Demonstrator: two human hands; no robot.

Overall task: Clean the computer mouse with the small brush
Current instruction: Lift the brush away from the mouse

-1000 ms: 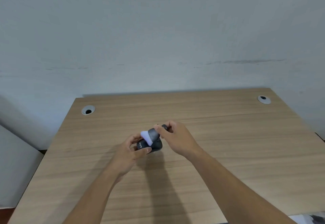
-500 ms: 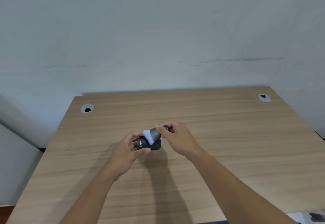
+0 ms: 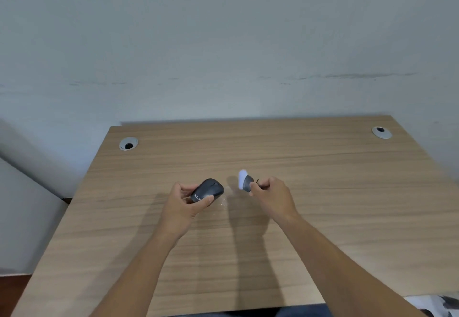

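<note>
A black computer mouse (image 3: 208, 189) with white lettering on its rear sits in my left hand (image 3: 182, 203), gripped between thumb and fingers just above the wooden desk (image 3: 323, 192). To its right, my right hand (image 3: 272, 193) pinches a small brush (image 3: 244, 180) with a dark body and pale, whitish bristles pointing up and left. The brush is clear of the mouse, with a gap of desk between them. A few pale specks lie on the desk (image 3: 224, 201) below the mouse.
Two round grey cable grommets sit in the desk's far corners, one at the left (image 3: 128, 144) and one at the right (image 3: 381, 132). A plain pale wall stands right behind the desk. Something white and dark shows at the lower right corner (image 3: 437, 304).
The brush was resting on the mouse; now my right hand has drawn it away to the right, and the mouse's top is uncovered. My left hand keeps its grip.
</note>
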